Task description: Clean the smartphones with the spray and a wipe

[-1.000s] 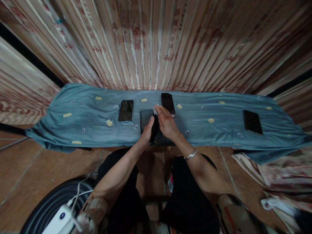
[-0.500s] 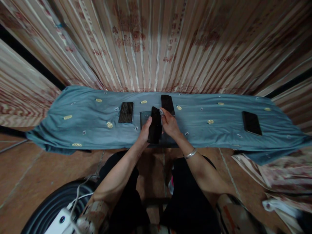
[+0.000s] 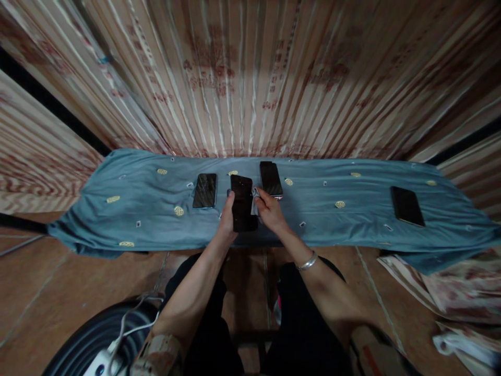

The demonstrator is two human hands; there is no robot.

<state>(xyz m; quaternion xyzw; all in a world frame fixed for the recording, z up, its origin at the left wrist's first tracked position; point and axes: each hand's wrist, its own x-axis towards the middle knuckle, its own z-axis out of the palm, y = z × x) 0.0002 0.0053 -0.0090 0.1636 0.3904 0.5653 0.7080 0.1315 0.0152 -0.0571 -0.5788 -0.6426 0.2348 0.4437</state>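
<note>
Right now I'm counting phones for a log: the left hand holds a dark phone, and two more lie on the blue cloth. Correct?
Not quite. The left hand does hold a dark phone, but the head view shows three more on the blue cloth: one left, one right, one far right.

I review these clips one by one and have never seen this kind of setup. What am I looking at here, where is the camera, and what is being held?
There is no machine: a camera on a person's head looks down at their own bare arms. The left hand holds a dark phone up over a blue-grey cloth. The right hand touches its edge and pinches a small pale cloth. Three more phones lie flat: one left, one behind, one far right. A striped curtain hangs behind.
</note>
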